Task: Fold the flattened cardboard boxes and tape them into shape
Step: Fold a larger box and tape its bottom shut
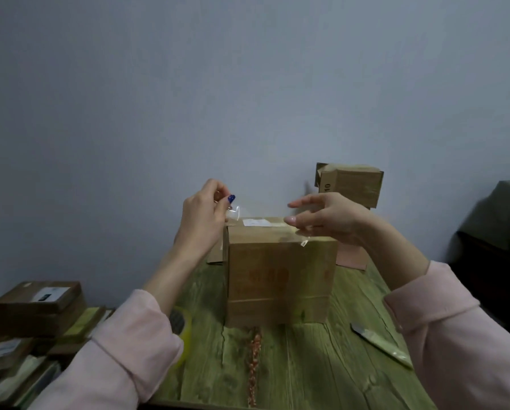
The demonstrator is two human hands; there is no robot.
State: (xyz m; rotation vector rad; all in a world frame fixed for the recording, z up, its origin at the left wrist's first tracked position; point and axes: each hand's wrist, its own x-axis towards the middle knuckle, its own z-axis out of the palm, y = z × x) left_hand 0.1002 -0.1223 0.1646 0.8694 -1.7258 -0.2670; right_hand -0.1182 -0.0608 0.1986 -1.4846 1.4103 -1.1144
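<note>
My left hand (pixel 202 216) pinches the free end of the clear tape (pixel 237 213) just above the left top edge of the upright box (pixel 280 279) on the table, and the strip runs rightward along the top to my straight-fingered right hand (pixel 327 220) at the right edge.

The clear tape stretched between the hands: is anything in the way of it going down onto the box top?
Nothing visible blocks it. The clear tape runs from the left hand, which pinches it, toward the right hand, over the box, whose top bears only a flat white label.
</note>
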